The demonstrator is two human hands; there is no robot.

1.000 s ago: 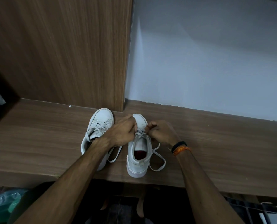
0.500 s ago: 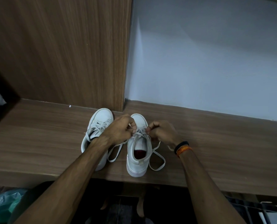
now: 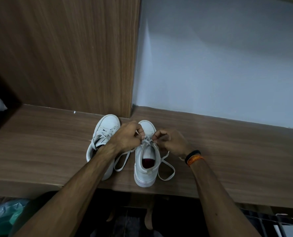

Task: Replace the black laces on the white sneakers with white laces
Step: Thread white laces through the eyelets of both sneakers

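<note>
While both hands [image 3: 149,140] pinch laces [image 3: 146,142], cabinet panel [image 3: 65,53] backs sneakers [image 3: 145,161]

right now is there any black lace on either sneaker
No, the left sneaker and the right sneaker both show only white laces.

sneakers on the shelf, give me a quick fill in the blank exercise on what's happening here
1. Both hands pinch the lace of the sneaker on the ____ side of the pair.
2. The laces on both sneakers are ____ in colour.
3. The right hand has bands at its ____.
4. The left hand partly hides the left sneaker; the sneakers stand on a ____ shelf.

Missing words: right; white; wrist; wooden
</note>
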